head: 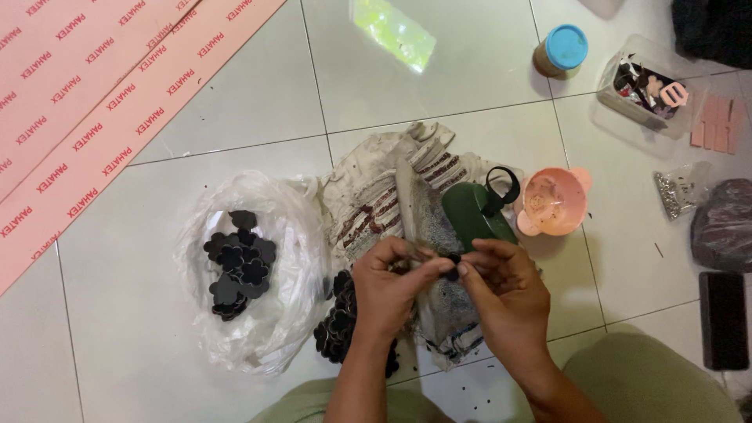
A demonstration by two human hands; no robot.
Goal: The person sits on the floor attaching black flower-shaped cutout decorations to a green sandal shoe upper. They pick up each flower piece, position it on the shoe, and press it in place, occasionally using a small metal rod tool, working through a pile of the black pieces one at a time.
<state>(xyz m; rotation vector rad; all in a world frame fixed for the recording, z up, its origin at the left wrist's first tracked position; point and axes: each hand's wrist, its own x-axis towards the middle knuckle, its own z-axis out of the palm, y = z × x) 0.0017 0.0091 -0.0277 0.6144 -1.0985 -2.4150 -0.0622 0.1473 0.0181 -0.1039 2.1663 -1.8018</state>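
My left hand [392, 286] and my right hand [505, 286] meet over a dirty striped cloth [376, 200] on the tiled floor. Together their fingertips pinch one small black piece [452, 262]. Beneath my left wrist lies a pile of black flower-shaped cutouts [337, 321]. More of these cutouts [239, 262] sit inside an open clear plastic bag [258, 313] to the left. A dark green tool with a black loop handle [474, 211] rests on the cloth just beyond my right hand.
A small pink bowl [552, 202] stands right of the green tool. Farther back are a blue-lidded jar [562, 51], a clear box of small parts [646, 86] and a yellow-green bag [394, 31]. Pink sheets [86, 102] lie at the left. A black phone [722, 319] lies at the right.
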